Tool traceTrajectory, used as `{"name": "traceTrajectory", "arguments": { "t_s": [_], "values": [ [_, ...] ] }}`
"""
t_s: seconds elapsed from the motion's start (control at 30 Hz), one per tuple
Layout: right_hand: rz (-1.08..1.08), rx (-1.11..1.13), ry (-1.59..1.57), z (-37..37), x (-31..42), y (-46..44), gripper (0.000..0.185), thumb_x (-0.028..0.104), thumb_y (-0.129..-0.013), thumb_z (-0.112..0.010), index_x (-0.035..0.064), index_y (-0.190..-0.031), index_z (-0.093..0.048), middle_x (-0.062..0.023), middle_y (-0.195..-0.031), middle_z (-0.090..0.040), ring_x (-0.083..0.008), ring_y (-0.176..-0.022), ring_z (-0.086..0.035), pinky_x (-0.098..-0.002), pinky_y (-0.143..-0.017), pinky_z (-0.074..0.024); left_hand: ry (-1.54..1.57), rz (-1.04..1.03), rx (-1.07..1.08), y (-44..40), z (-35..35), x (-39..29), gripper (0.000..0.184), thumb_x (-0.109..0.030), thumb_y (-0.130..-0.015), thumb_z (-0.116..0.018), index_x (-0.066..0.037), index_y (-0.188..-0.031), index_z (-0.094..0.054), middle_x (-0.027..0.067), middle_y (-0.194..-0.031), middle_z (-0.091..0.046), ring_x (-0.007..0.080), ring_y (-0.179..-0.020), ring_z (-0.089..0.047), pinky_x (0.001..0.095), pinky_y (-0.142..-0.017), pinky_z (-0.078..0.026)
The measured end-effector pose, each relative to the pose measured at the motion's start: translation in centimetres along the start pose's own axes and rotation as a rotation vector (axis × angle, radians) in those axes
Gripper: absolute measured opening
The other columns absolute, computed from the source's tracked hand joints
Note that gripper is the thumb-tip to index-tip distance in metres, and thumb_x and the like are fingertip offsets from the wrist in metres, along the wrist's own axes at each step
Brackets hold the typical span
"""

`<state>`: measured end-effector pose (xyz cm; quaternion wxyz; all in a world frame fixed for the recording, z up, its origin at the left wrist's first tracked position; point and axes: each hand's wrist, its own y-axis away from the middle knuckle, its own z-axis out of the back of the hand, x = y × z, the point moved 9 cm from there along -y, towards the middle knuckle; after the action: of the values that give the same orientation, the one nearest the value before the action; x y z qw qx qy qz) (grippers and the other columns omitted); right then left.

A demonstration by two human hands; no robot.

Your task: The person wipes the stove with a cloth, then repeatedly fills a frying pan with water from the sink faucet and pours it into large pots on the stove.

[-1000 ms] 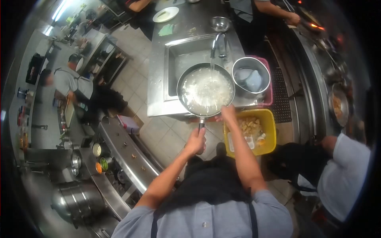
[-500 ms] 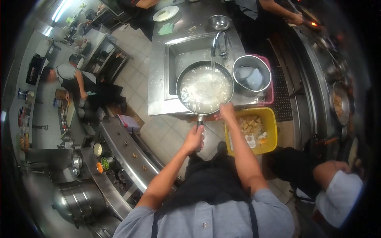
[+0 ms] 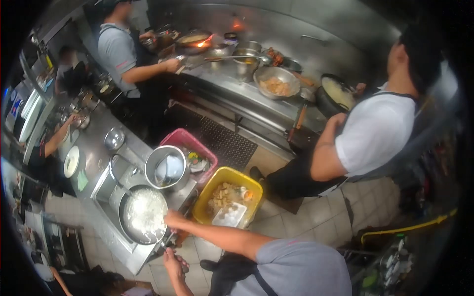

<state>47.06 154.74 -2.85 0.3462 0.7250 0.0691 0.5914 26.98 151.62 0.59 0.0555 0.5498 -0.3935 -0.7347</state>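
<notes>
A dark-rimmed frying pan (image 3: pixel 123 224) holds cloudy, whitish water with pale bits and a bright glare on it. It rests over the edge of the steel sink (image 3: pixel 101 190), beneath the curved faucet (image 3: pixel 111 167). My left hand (image 3: pixel 174 264) is wrapped round the pan's handle at the near side. At the rim nearest the yellow tub, my right hand (image 3: pixel 175 219) is closed against the pan, its fingertips partly hidden. Beside the pan stands a deep steel pot (image 3: pixel 149 165) with pale items inside.
A yellow tub (image 3: pixel 200 209) holds food scraps and a white container. Behind it is a red bin (image 3: pixel 210 157). One co-worker (image 3: pixel 118 54) stands at the flaming stove; another in a white sleeve (image 3: pixel 377 130) is at the right. A wok of food (image 3: pixel 276 81) sits on the range.
My view has swung to the right, bringing the stove line and co-workers into view. Both hands remain at the pan, one on the handle and one at the rim.
</notes>
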Motion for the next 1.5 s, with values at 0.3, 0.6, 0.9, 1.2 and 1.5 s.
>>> {"name": "traceTrajectory", "arguments": {
  "t_s": [0.3, 0.6, 0.9, 1.2, 1.5],
  "values": [
    [0.005, -0.046, 0.016, 0.6, 0.0, -0.3, 0.030, 0.016, -0.084, -0.047, -0.0109, -0.075, -0.058, -0.0228, -0.057, -0.060, -0.0300, -0.045, -0.063, -0.0399, -0.037, -0.0510, 0.044, 0.035, 0.003, 0.4, -1.1, -0.2, 0.027, -0.031, -0.097, -0.049, -0.008, -0.110, -0.044, 0.0009, -0.055, -0.038, 0.0147, -0.038, -0.041, 0.0320, -0.032, -0.038],
    [-0.045, -0.003, -0.054, -0.3, -0.7, -1.3, 0.033, 0.017, -0.091, -0.044, -0.0109, -0.106, -0.052, -0.0221, -0.077, -0.064, -0.0272, -0.055, -0.066, -0.0362, -0.041, -0.0540, 0.019, -0.005, 0.039, -0.1, -0.7, -0.9, 0.018, -0.011, -0.087, -0.060, -0.005, -0.095, -0.044, -0.0003, -0.057, -0.042, 0.0120, -0.041, -0.045, 0.0304, -0.036, -0.043],
    [-0.035, -0.029, -0.031, -0.3, -0.5, -1.1, 0.030, 0.013, -0.087, -0.042, -0.0124, -0.098, -0.054, -0.0194, -0.069, -0.061, -0.0258, -0.049, -0.062, -0.0344, -0.038, -0.0499, 0.042, 0.021, 0.027, 0.0, -0.5, -0.4, 0.019, -0.011, -0.086, -0.059, -0.004, -0.098, -0.046, 0.0034, -0.060, -0.046, 0.0141, -0.044, -0.049, 0.0323, -0.038, -0.045],
    [-0.015, 0.029, -0.038, -0.9, -0.2, -1.5, 0.032, 0.015, -0.087, -0.043, -0.0013, -0.110, -0.056, -0.0196, -0.071, -0.063, -0.0249, -0.048, -0.061, -0.0356, -0.036, -0.0485, -0.143, -0.054, -0.095, -1.1, 0.5, 0.6, 0.020, -0.015, -0.086, -0.060, -0.001, -0.095, -0.049, 0.0059, -0.065, -0.051, 0.0165, -0.044, -0.052, 0.0323, -0.040, -0.045],
    [-0.031, 0.069, -0.011, -0.8, -1.3, -2.1, 0.034, 0.016, -0.086, -0.044, -0.0092, -0.108, -0.052, -0.0225, -0.070, -0.062, -0.0286, -0.050, -0.062, -0.0359, -0.040, -0.0506, 0.040, 0.026, -0.010, 1.4, -0.1, -1.3, 0.019, -0.018, -0.086, -0.063, -0.005, -0.091, -0.049, 0.0013, -0.062, -0.047, 0.0119, -0.044, -0.051, 0.0292, -0.040, -0.046]
  ]
}}
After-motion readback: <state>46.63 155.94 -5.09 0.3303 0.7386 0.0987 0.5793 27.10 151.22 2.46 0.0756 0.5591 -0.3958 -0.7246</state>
